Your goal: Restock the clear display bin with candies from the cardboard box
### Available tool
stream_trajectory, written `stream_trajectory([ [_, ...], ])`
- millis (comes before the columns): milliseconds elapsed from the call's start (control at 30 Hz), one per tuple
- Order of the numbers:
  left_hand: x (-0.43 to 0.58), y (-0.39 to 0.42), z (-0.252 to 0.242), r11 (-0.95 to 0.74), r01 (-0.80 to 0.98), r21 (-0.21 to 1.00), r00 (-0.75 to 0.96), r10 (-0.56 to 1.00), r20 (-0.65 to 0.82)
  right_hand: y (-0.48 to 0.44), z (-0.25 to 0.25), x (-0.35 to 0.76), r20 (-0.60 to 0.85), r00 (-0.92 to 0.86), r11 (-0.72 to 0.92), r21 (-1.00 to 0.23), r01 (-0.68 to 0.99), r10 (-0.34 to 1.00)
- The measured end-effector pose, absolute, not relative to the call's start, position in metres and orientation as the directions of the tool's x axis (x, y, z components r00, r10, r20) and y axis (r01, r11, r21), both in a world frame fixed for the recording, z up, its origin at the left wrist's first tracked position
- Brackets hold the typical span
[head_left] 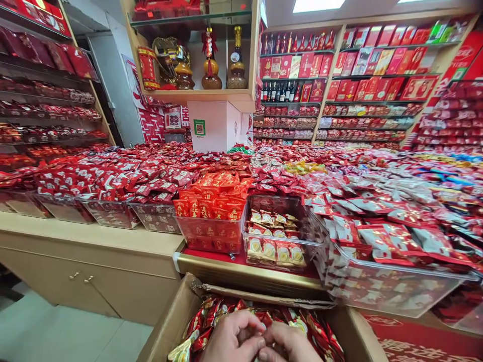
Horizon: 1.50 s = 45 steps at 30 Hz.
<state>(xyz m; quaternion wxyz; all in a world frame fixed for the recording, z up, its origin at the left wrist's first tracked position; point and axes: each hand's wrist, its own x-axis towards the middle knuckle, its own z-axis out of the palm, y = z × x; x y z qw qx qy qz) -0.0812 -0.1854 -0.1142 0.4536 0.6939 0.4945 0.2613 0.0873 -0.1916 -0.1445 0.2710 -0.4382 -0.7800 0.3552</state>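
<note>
Left hand [228, 339], right hand [292, 342]: fingers [249, 319] close together over red packets [324, 332] in cardboard box [364, 334]; clear bin [275, 202] beyond.

Shiny red-and-gold packets [322, 329] lie jumbled at various angles inside an open cardboard box [170, 318]

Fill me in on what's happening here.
A person's left hand and right hand are close together over an open cardboard box of red-and-gold packets; whether their grip holds anything is unclear. Just beyond, a clear bin is filled lower than the bins beside it.
</note>
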Motion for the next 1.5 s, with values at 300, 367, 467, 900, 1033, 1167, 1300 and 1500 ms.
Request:
stream_trajectory([
  [300,-0.062,-0.185,-0.102,0.139,0.004,0.99,0.417,0.9,-0.128,-0.194,-0.124,0.094,0.04,-0.053,0.045,-0.994,0.097,0.998],
  [367,-0.056,-0.187,-0.103,0.206,-0.055,0.977,0.416,0.894,-0.165,-0.195,-0.127,0.094,0.039,-0.039,0.04,-0.999,0.026,0.999],
  [467,-0.05,-0.189,-0.103,0.236,-0.081,0.968,0.362,0.912,-0.192,-0.196,-0.127,0.092,0.033,-0.106,0.022,-0.994,-0.106,0.994],
  [900,-0.069,-0.186,-0.14,0.212,-0.124,0.969,0.306,0.937,-0.166,-0.202,-0.144,0.082,0.182,-0.122,0.208,-0.946,0.25,0.976],
  [1033,-0.076,-0.192,-0.146,0.178,-0.075,0.981,0.313,0.938,-0.147,-0.206,-0.146,0.077,0.279,-0.179,0.33,-0.845,0.421,0.943],
  [1167,-0.088,-0.191,-0.119,0.067,-0.08,0.995,0.402,0.915,-0.029,-0.204,-0.101,0.085,0.409,-0.236,0.471,-0.73,0.494,0.881],
  [1300,-0.102,-0.174,-0.078,-0.073,-0.039,0.997,0.28,0.956,0.081,-0.172,-0.014,0.099,0.631,-0.073,0.533,-0.581,0.615,0.772],
  [1500,-0.108,-0.159,-0.099,-0.067,0.068,0.995,0.212,0.976,0.052,-0.066,0.035,0.105,0.136,-0.041,0.083,-0.313,0.946,0.99],
])
